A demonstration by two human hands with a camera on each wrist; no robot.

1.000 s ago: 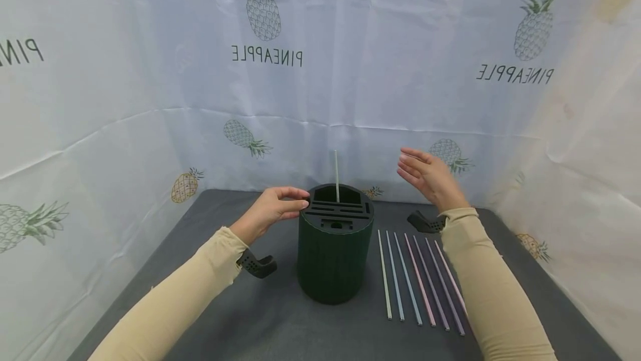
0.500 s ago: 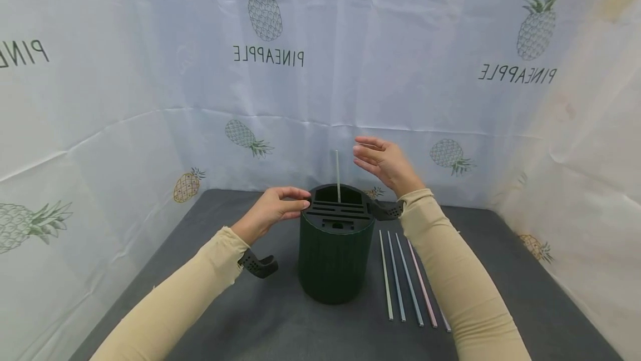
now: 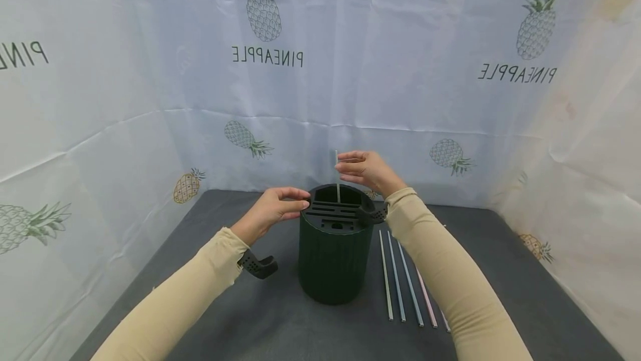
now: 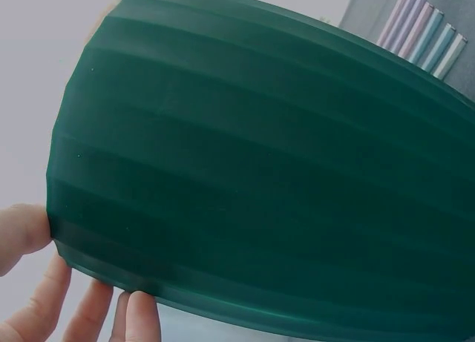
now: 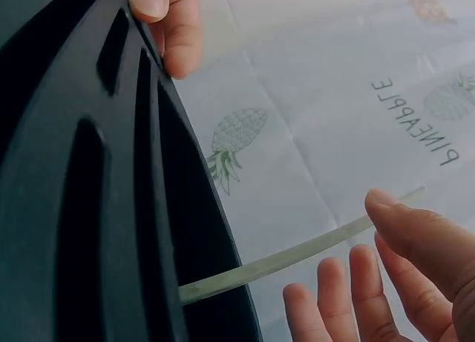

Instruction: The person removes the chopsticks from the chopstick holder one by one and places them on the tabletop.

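A dark green round knife block (image 3: 330, 266) with a slotted top stands upright on the table. My left hand (image 3: 275, 209) holds its left rim, thumb at the top edge and fingers along the side, as the left wrist view shows on the green wall (image 4: 245, 164). One pale green chopstick (image 5: 252, 271) stands up out of the large rear compartment. My right hand (image 3: 368, 171) is raised behind the block, right at that chopstick. In the right wrist view its thumb overlaps the chopstick near the upper end, while the other fingers stay loosely spread below.
To the right of the block several pastel chopsticks lie side by side on the dark table (image 3: 250, 322), among them a pale green chopstick (image 3: 385, 277) and a pink chopstick (image 3: 427, 300). My right sleeve covers some of them. A pineapple-print curtain (image 3: 320, 83) surrounds the table.
My right hand has moved left from over the right side of the table, then down to the upright chopstick. My left hand and the knife block have stayed put.
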